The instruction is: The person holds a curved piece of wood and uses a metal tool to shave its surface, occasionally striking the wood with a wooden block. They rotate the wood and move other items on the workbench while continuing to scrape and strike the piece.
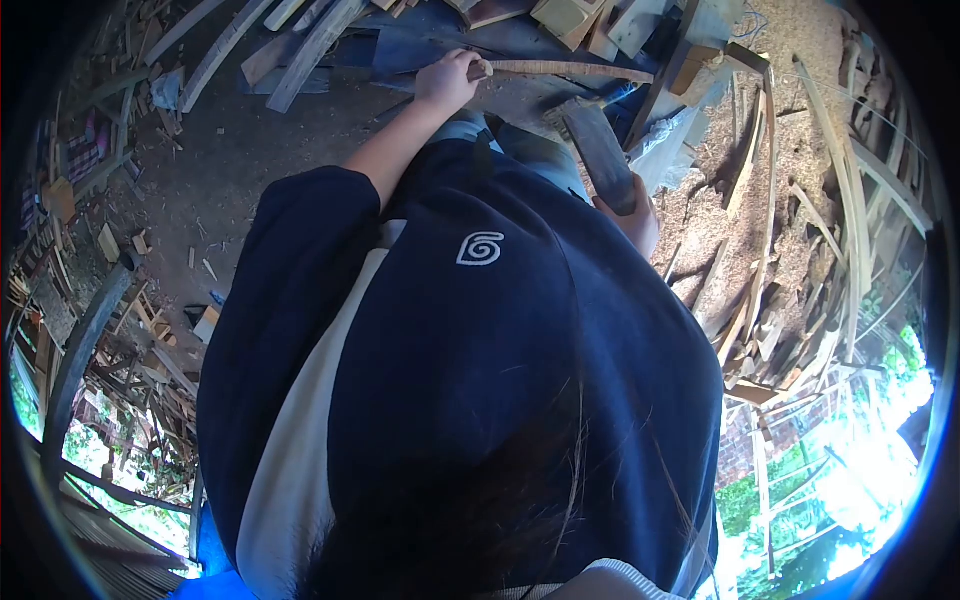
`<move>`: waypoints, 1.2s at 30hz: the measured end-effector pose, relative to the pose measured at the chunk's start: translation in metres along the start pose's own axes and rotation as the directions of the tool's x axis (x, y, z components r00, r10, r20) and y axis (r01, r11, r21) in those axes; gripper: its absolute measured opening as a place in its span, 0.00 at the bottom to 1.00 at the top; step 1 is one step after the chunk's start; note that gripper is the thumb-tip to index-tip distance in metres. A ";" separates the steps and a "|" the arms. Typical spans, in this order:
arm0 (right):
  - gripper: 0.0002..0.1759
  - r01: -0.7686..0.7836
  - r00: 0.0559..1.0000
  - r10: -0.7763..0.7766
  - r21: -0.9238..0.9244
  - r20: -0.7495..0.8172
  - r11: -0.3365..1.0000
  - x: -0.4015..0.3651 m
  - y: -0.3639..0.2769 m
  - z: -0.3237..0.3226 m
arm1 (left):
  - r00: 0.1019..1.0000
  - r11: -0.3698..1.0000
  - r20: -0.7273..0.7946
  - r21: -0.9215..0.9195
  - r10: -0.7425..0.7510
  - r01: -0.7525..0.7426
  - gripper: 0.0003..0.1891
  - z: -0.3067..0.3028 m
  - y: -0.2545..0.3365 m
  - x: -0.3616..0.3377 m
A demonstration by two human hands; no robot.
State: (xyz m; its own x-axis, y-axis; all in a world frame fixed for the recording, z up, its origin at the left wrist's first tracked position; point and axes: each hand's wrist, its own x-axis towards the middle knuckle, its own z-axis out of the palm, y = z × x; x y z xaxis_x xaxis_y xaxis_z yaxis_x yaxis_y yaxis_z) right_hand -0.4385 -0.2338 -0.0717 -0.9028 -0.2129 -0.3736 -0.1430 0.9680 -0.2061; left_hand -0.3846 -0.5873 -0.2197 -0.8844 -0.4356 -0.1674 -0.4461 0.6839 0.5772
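Note:
My left hand is stretched forward, its fingers closed around the near end of a long, thin, slightly curved wooden strip. The strip runs to the right, across the area in front of my knees. Lower on the right, my right hand grips the lower end of a thick, greyish wooden block. This block points up and away from me, its far end a short way below the strip in this view. Part of the right hand is hidden behind the block and my dark shirt.
Stacked boards lie ahead, beside a dark upright plank. Sawdust and long offcuts cover the right side. Scrap wood is heaped at the left, around a bent dark pole. Dirt floor shows at my left.

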 end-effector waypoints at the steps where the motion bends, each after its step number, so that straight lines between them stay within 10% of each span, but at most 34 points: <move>1: 0.50 0.004 1.000 -0.004 0.001 0.004 1.000 0.001 0.002 -0.002 | 1.000 1.000 -0.001 0.003 -0.005 0.005 0.18 -0.002 0.000 -0.003; 8: 0.50 -0.006 0.996 0.008 -0.021 0.089 1.000 0.011 0.010 -0.015 | 0.909 0.925 -0.377 -0.379 -0.177 0.023 0.16 -0.033 0.013 -0.009; 11: 0.50 0.043 0.994 -0.039 -0.043 0.098 0.998 0.021 0.019 -0.015 | 0.831 0.530 -0.191 -0.836 -0.523 0.142 0.25 -0.064 0.034 -0.011; 15: 0.50 0.080 0.992 -0.074 -0.061 0.099 0.995 0.032 0.021 -0.020 | 0.880 0.117 -0.156 -0.986 -0.449 -0.115 0.10 -0.081 0.065 -0.008; 18: 0.50 0.133 0.988 -0.126 -0.070 0.089 0.989 0.036 0.032 -0.018 | 0.922 0.135 -0.072 -0.991 -0.380 -0.022 0.13 -0.076 0.085 -0.002; 22: 0.51 0.144 0.985 -0.134 -0.094 0.109 0.985 0.035 0.045 -0.016 | 0.875 0.501 -0.450 -0.806 -0.177 -0.314 0.15 -0.057 0.094 0.008; 36: 0.50 0.121 0.985 -0.113 -0.054 0.130 0.991 0.026 0.075 -0.008 | 0.872 0.608 -0.457 -0.747 -0.173 -0.270 0.11 -0.045 0.104 0.023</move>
State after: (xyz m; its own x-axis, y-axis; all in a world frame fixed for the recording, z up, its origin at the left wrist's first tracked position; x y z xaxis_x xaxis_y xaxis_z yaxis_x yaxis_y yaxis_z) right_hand -0.4759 -0.1655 -0.0899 -0.8202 -0.3368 -0.4624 -0.2731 0.9408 -0.2009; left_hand -0.4453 -0.5531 -0.1279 -0.6318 -0.7659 0.1193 0.0702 0.0967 0.9928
